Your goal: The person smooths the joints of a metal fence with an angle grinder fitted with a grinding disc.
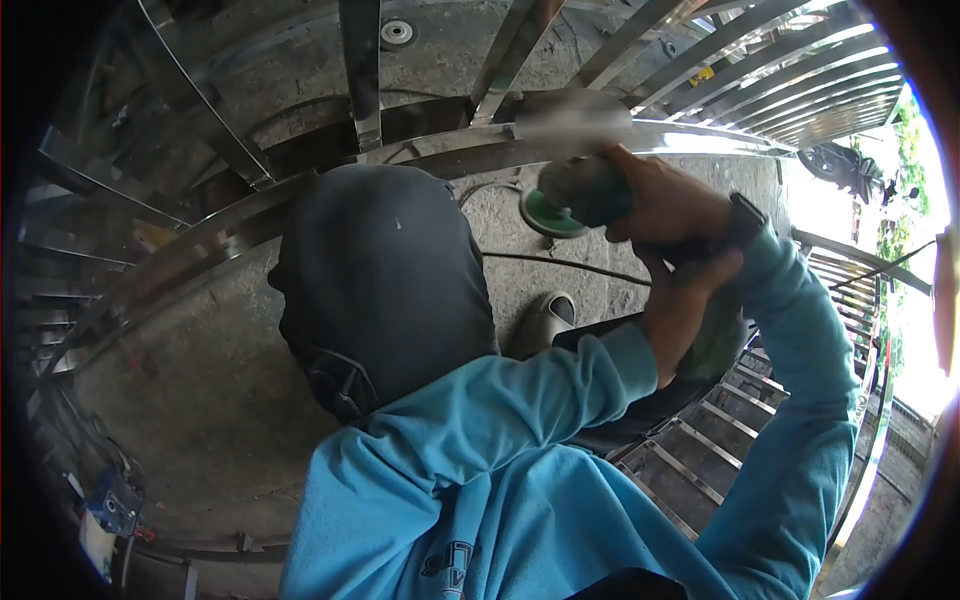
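My right hand (672,198), with a dark watch on its wrist, is wrapped around the body of an angle grinder (592,190). My left hand (685,305) reaches across from below and grips the grinder's rear part, which is largely hidden by both hands. A grey blurred patch at the grinder's head (573,120) overlaps the shiny metal rail (470,140) of a barred frame. Just below the grinder head shows a green-faced round disc (550,215). A dark cable (565,265) runs across the floor toward the hands.
My bent knee in dark trousers (385,280) is left of the grinder, with a shoe (545,322) on the concrete floor. Metal bars (361,70) rise beyond the rail. Another barred frame (700,430) lies at right. A loose disc (398,34) and a blue machine (115,500) are farther off.
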Motion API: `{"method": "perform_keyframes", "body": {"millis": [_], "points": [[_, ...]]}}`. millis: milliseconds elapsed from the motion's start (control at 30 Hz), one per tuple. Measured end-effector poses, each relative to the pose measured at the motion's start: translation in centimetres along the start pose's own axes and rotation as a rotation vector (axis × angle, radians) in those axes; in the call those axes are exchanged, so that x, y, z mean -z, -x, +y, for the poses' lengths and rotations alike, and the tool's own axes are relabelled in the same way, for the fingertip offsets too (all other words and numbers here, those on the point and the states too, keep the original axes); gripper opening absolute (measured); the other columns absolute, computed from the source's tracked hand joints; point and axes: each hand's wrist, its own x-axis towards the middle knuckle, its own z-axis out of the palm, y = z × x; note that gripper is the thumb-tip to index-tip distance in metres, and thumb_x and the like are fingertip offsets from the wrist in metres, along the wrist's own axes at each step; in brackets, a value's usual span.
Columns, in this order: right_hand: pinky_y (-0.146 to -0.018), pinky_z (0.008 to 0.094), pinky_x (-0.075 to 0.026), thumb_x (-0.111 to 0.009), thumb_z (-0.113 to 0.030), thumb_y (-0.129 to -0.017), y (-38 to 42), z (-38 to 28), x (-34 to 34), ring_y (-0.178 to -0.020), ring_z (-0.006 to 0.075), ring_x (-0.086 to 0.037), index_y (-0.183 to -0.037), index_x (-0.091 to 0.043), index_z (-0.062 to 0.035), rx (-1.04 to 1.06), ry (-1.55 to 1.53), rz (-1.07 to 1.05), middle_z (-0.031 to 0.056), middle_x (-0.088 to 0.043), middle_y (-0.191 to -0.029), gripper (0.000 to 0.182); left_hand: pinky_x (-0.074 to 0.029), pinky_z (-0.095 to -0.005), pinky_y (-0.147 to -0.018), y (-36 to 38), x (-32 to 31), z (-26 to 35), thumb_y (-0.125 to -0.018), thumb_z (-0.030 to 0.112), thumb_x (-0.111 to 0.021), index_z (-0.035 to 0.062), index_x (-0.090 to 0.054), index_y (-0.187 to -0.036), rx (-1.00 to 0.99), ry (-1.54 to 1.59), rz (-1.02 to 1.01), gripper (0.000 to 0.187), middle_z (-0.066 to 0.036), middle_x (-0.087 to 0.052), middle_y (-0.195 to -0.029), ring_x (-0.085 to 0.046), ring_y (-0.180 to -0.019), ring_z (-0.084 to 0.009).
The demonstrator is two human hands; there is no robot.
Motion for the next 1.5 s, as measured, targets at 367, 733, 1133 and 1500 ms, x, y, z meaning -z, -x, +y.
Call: {"method": "perform_keyframes", "body": {"millis": [367, 733, 1133, 1500], "points": [[-0.091, 0.0341, -0.052, -0.083, -0.021, -0.078, 3.7, 3.9, -0.3, -0.110, 0.0238, -0.063, -0.154, -0.027, -0.0049, -0.081, -0.851, 0.311, 0.0146, -0.061, -0.124, 0.096, -0.055, -0.0306, -0.081, 0.2, 2.1, -1.2, -0.091, 0.019, -0.076, 0.0124, 0.022, -0.157, -0.326, -0.508, -0.030, 0.118, -0.012, -0.062, -0.115, -0.064, -0.096, -0.0175], [-0.081, 0.0323, -0.057, -0.075, -0.028, -0.090, 1.7, -3.8, -4.2, -0.087, 0.0197, -0.069, -0.120, -0.060, -0.0019, -0.037, -1.353, 0.430, 0.0112, -0.070, -0.104, 0.043, -0.054, -0.0304, -0.067, 1.4, -3.3, 4.6, -0.090, 0.019, -0.075, 0.0056, -0.029, -0.147, -0.268, -0.472, 0.451, 0.075, -0.008, -0.065, -0.101, -0.064, -0.074, -0.0134], [-0.077, 0.0435, -0.050, -0.014, -0.058, -0.102, 0.0, -11.0, -5.5, -0.116, 0.0367, -0.056, -0.148, -0.038, -0.0016, -0.205, -1.405, 0.746, 0.0290, -0.056, -0.131, 0.076, -0.050, -0.0344, -0.096, 1.2, -3.5, 6.8, -0.090, 0.020, -0.068, -0.0032, -0.004, -0.156, -0.447, -0.646, 0.670, 0.095, -0.024, -0.049, -0.134, -0.063, -0.111, -0.0236], [-0.071, 0.0385, -0.047, -0.013, -0.050, -0.105, -0.8, -12.2, -5.8, -0.119, 0.0414, -0.055, -0.147, -0.039, -0.0031, -0.009, -1.539, 0.730, 0.0298, -0.052, -0.134, 0.069, -0.048, -0.0343, -0.096, 3.0, -1.9, 8.4, -0.089, 0.019, -0.067, -0.0020, -0.011, -0.155, -0.486, -0.560, 0.661, 0.089, -0.022, -0.050, -0.133, -0.060, -0.114, -0.0240]]}}
